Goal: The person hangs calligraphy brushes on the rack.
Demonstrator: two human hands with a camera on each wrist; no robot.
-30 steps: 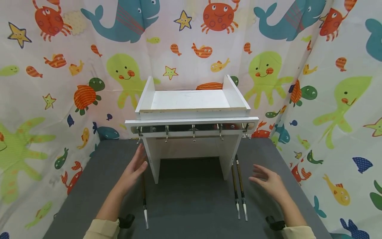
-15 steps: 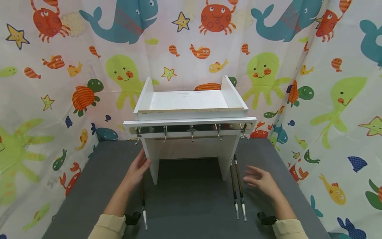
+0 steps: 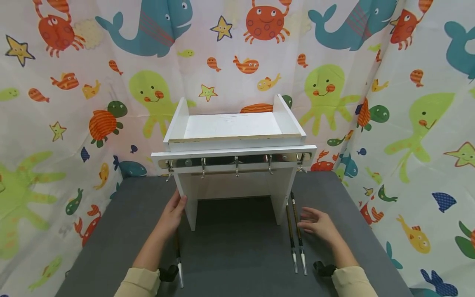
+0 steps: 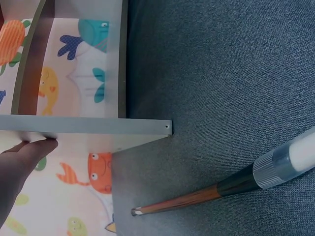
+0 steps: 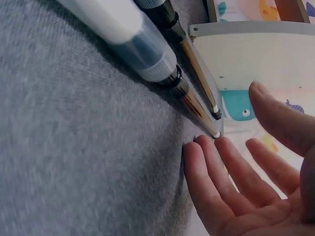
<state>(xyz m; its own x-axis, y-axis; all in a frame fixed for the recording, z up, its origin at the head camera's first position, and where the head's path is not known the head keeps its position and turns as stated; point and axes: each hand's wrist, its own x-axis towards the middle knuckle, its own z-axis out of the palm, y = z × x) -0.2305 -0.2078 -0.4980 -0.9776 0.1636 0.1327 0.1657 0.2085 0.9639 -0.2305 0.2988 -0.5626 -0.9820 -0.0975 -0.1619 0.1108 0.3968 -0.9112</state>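
A white wooden shelf (image 3: 233, 144) with a row of metal hooks (image 3: 236, 165) stands on the grey tabletop. My left hand (image 3: 172, 214) rests against the outside of its left side panel (image 4: 88, 125), thumb towards the front edge, the other fingers partly hidden behind the panel. On the right, my right hand (image 3: 320, 226) hovers apart from the shelf with loosely bent fingers and nothing in them. Between it and the right panel lie two paintbrushes with capped white tips, an inner paintbrush (image 3: 292, 245) and an outer paintbrush (image 3: 301, 248). Another paintbrush (image 3: 179, 260) lies below my left hand.
A curtain (image 3: 230, 82) printed with sea animals hangs behind and along both sides of the grey table (image 3: 237, 264). The shelf has an open tray-like top (image 3: 233, 123) with raised sides and an open space underneath between its two side panels.
My left hand has moved right and come against the shelf's left panel. My right hand has moved left, closer to the paintbrushes. The view has shifted slightly.
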